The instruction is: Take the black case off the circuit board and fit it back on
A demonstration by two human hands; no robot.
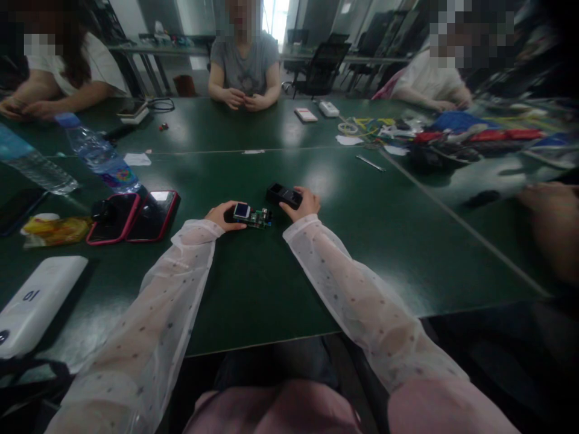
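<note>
My left hand point(222, 216) grips a small green circuit board point(256, 217) by its left end, thumb and fingers on either side. A little square screen sits on the board near my fingers, and small parts crowd its right end. To the right, my right hand point(304, 204) is closed around the right end of a black plastic case point(281, 194) with a window-like opening at its left. Board and case are apart, both low over the green table or resting on it; which, I cannot tell.
Two red-rimmed phones point(154, 216), a yellow packet point(56, 230), a white power bank point(40, 304) and water bottles point(102, 154) are on the left. A thin metal tool point(371, 163) lies right, before piled cables and cloth point(470, 135). People sit across the table point(253, 289).
</note>
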